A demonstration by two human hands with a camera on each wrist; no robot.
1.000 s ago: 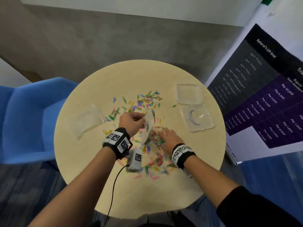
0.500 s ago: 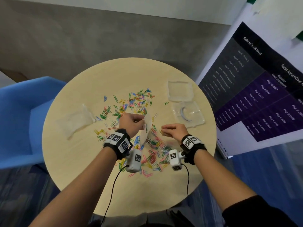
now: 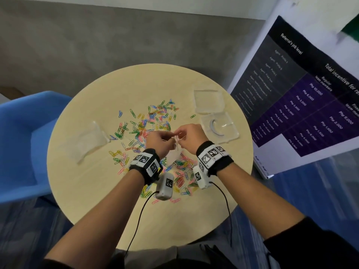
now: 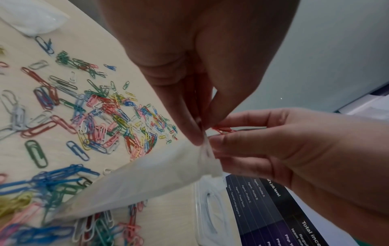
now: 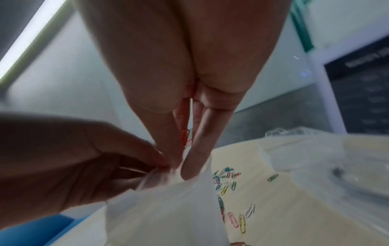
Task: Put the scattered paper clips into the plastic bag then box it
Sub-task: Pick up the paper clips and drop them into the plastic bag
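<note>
The round pale wooden worktop (image 3: pixel 93 191) carries everything, with a blue chair (image 3: pixel 23 144) against its left edge and a dark printed poster board (image 3: pixel 303 98) standing just off its right edge. Bare wood runs along the far rim and along the near rim in front of the person's body; the left and near-left parts are open too, save for a crumpled clear plastic bag (image 3: pixel 91 140) lying flat near the left edge.

The scattered coloured paper clips (image 3: pixel 155 117) spread in a broad band from the centre toward the near side, passing under both wrists. Right of them, near the right edge, sit a clear square plastic box base (image 3: pixel 219 127) and, just beyond it, its clear square lid (image 3: pixel 208 100); one green clip lies between the heap and the box.

Above the middle of the heap both hands meet. The left hand (image 3: pixel 158 141) pinches the top edge of a small translucent white plastic bag (image 4: pixel 147 179), which hangs down and slants toward the worktop, its lower end over the clips. The right hand (image 3: pixel 189 137) touches the same mouth, its grip narrow, thumb and fingertips (image 4: pixel 219 143) pinching a red paper clip (image 4: pixel 223 129) right at the bag's opening. In the right wrist view the red clip shows between the fingers just above the bag's gathered rim.
</note>
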